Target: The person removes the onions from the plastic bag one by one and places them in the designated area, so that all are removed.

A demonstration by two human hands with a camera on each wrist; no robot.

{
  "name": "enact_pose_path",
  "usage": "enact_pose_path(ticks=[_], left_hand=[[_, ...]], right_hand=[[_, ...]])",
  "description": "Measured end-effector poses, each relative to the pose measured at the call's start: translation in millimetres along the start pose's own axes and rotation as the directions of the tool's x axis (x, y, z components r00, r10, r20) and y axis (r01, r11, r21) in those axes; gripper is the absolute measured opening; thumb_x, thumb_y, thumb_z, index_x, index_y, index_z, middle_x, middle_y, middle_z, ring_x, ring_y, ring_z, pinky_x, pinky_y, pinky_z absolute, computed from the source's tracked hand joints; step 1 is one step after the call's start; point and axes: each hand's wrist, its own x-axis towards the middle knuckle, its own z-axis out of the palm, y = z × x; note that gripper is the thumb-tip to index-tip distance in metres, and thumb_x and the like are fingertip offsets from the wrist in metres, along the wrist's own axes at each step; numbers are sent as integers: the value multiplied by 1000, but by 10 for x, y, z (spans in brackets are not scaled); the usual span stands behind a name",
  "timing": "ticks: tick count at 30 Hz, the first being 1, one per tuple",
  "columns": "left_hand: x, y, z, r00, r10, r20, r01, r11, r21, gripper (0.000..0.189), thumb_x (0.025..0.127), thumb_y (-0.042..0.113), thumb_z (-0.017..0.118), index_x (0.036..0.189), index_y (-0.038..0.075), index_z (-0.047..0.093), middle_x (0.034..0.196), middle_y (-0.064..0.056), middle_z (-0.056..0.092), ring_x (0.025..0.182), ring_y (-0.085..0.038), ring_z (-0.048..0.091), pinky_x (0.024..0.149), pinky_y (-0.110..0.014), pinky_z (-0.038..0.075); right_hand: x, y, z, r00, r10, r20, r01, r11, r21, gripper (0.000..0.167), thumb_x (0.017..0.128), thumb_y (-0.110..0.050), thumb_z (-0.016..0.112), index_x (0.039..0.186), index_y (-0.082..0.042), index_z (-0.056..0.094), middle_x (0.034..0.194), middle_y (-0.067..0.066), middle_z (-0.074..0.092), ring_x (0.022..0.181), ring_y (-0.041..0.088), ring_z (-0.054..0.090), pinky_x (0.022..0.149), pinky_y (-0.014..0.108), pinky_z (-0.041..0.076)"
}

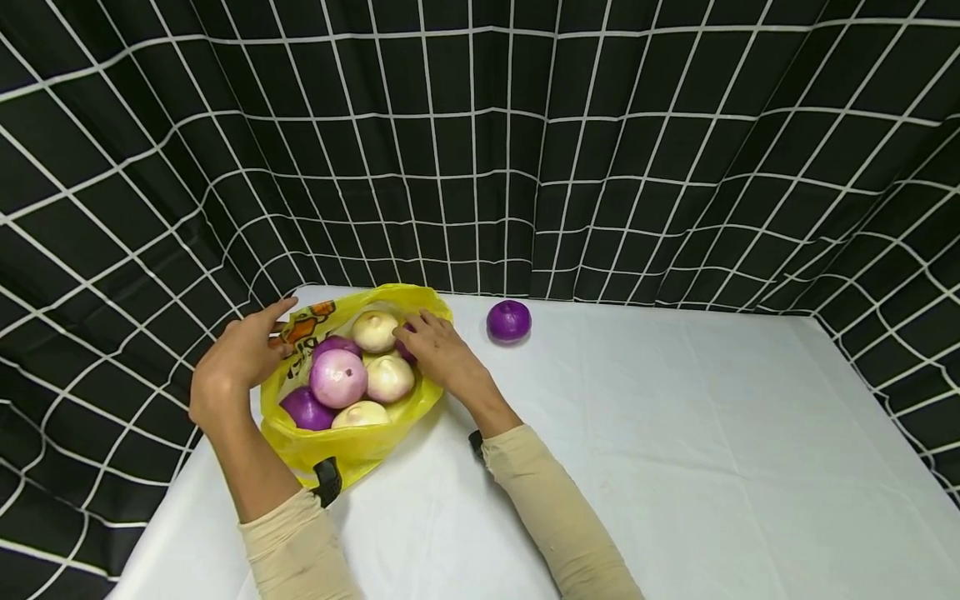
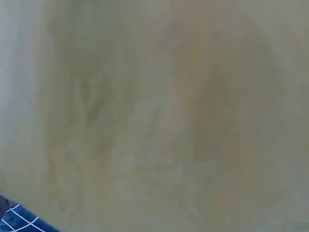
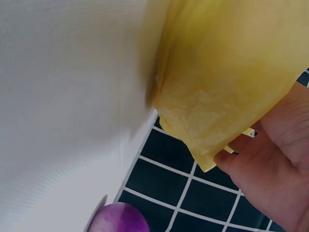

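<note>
A yellow plastic bag (image 1: 352, 454) with printing on its inner side stands at the left of the table, mouth up. In it lie several onions, among them a pale purple onion (image 1: 339, 379), a white onion (image 1: 389, 378) and a dark purple onion (image 1: 308, 408). My left hand (image 1: 238, 362) is at the bag's left rim, its forefinger extended and its thumb overlapping the rim. Over the right rim, my right hand (image 1: 442, 350) reaches in, fingers curled on a purple onion (image 1: 406, 343) it partly hides. Yellowish blur fills the left wrist view.
A single purple onion (image 1: 509, 322) sits on the white-covered table (image 1: 675, 433) behind and to the right of the bag. Black curtains (image 1: 510, 167) with a white grid hang along the table's back and sides.
</note>
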Motion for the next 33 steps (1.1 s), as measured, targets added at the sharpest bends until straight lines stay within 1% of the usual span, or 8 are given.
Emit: enact_pose_path(ticks=[6, 13, 16, 20, 23, 27, 30, 33], left_hand=[[-1, 4, -6, 1000, -3, 9, 3, 1000, 4, 70, 104, 3, 55, 166, 11, 24, 152, -38, 48, 135, -55, 51, 114, -71, 42], [-5, 6, -14, 1000, -3, 12, 3, 1000, -2, 70, 104, 3, 55, 167, 11, 24, 152, -37, 47, 136, -55, 49, 114, -71, 41], [-3, 6, -13, 1000, -5, 12, 5, 1000, -4, 71, 104, 3, 55, 167, 11, 24, 152, -37, 47, 137, -55, 47, 115, -71, 40], [1, 9, -10, 1000, -2, 9, 2, 1000, 0, 70, 104, 3, 55, 167, 11, 24, 152, -38, 47, 139, -55, 45, 116, -72, 39], [2, 9, -9, 1000, 1, 10, -1, 1000, 3, 70, 104, 3, 55, 167, 11, 24, 152, -38, 47, 138, -56, 46, 115, -71, 40], [2, 9, -5, 1000, 1, 12, 0, 1000, 0, 71, 104, 3, 56, 167, 10, 24, 152, -38, 47, 136, -56, 49, 114, -71, 42], [1, 15, 1, 1000, -2, 4, 2, 1000, -6, 72, 103, 2, 57, 166, 10, 24, 152, -38, 47, 135, -55, 50, 114, -70, 42], [-1, 19, 8, 1000, -5, 0, 5, 1000, -7, 72, 103, 2, 58, 166, 10, 25, 152, -38, 47, 135, -55, 50, 115, -71, 41]], right_hand=[[-19, -7, -40, 1000, 5, -15, -5, 1000, -4, 34, 106, -7, 56, 138, -17, 64, 145, 9, 58, 151, 39, 43, 123, 55, 42], [-23, -27, -139, 999, 2, -42, -3, 1000, -11, 41, 101, -7, 65, 141, -18, 62, 146, 8, 57, 146, 33, 46, 123, 52, 43], [-33, -14, -190, 997, -12, -74, 14, 1000, 26, 44, 98, -8, 70, 141, -17, 62, 144, 9, 58, 143, 33, 48, 119, 52, 46], [-67, 44, -289, 990, -42, -135, 58, 992, 115, 49, 95, -11, 76, 142, -14, 63, 143, 10, 59, 140, 34, 50, 112, 52, 49], [-121, 110, -398, 986, -46, -158, 71, 986, 154, 49, 95, -14, 77, 142, -12, 63, 147, 13, 59, 141, 35, 51, 114, 53, 49], [-217, 229, -559, 986, 4, -168, 25, 985, 172, 52, 94, -15, 79, 142, -10, 61, 150, 16, 57, 139, 37, 52, 117, 52, 48], [-289, 342, -663, 981, 66, -183, -30, 982, 189, 57, 92, -16, 81, 144, -10, 60, 150, 16, 58, 136, 38, 54, 115, 52, 49], [-365, 461, -748, 975, 134, -180, -93, 972, 216, 60, 91, -16, 82, 146, -9, 58, 151, 14, 57, 136, 38, 53, 115, 52, 49]])
